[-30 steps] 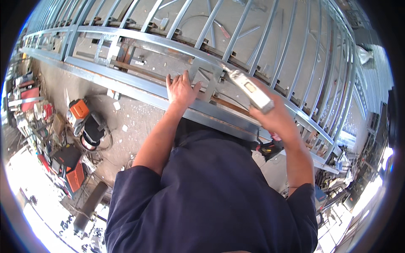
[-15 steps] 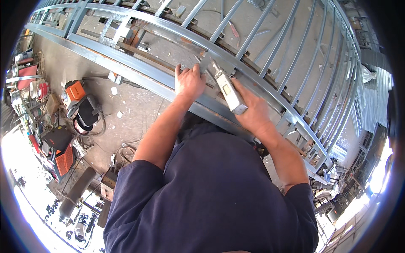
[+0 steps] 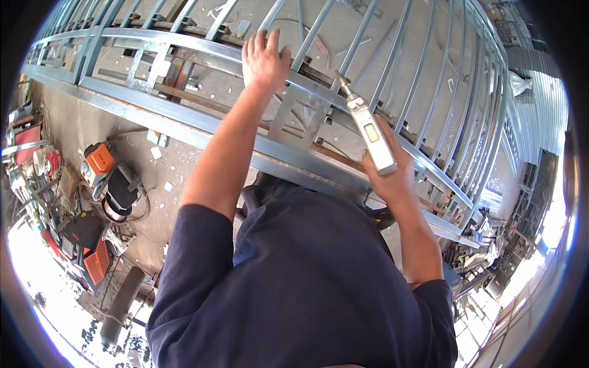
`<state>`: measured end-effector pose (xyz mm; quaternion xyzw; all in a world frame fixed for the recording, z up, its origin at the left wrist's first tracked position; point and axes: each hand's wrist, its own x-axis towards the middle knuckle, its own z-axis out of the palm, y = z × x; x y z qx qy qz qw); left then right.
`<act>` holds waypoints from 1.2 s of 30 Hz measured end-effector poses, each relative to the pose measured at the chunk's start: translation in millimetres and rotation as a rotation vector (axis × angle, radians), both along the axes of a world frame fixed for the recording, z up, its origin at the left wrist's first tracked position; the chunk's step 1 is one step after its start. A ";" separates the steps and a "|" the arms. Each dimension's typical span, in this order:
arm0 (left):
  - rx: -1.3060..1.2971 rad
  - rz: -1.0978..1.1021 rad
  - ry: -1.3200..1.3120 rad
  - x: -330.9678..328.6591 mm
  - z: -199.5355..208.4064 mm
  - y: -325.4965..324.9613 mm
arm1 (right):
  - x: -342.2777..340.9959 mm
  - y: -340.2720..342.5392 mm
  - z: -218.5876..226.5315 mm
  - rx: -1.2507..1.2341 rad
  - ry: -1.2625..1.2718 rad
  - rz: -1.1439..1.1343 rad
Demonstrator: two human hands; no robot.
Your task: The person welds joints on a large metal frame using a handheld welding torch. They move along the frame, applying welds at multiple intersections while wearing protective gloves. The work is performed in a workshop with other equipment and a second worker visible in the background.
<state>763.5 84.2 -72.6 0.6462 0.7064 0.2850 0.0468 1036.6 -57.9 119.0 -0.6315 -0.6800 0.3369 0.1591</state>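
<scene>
Head view, far left: beside you lies a red pad (image 3: pixel 26 138) amid floor clutter. An orange grille (image 3: pixel 96 265) sits lower down, with an orange machine (image 3: pixel 101 159) above it and a black shell (image 3: pixel 123 189) just beside that. A dark cylinder (image 3: pixel 123 303) lies below, near the bright lower-left area.

Across the upper part runs a metal frame, from the left well over to the right. Its long beam (image 3: pixel 153 110) passes nearest your body, its rail (image 3: pixel 184 40) lies farther out, and slim bars (image 3: pixel 362 34) reach away from you beyond the rail. A pale bracket (image 3: pixel 136 64) stands between beam and rail on the left.

Your left hand (image 3: pixel 265 64) is over the rail, back of the hand up, its fingers straight and slightly spread. You cannot tell from this angle whether it touches the metal. Just right of that forearm, a second bracket (image 3: pixel 282 111) joins the space between rail and beam.

Next comes the tool (image 3: pixel 371 135), a silver-grey body with a narrow tip, aimed up and left over the bars; contact there cannot be told. Your right hand (image 3: pixel 400 170) holds it, fingers wrapped around the body.

At far right, a white bag (image 3: pixel 520 83) lies just beside corrugated sheet (image 3: pixel 546 92).
</scene>
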 end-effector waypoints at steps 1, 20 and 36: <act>-0.010 -0.009 0.041 0.2 -8.9 17.8 | 3.6 0.3 1.9 0.016 -0.004 -0.013; -0.028 -0.032 0.143 -2.6 -26.5 37.0 | 34.1 16.6 -19.6 -0.067 0.081 0.099; -0.412 0.018 -0.047 37.8 5.3 -156.1 | -18.3 -10.9 -50.4 0.065 -0.086 0.353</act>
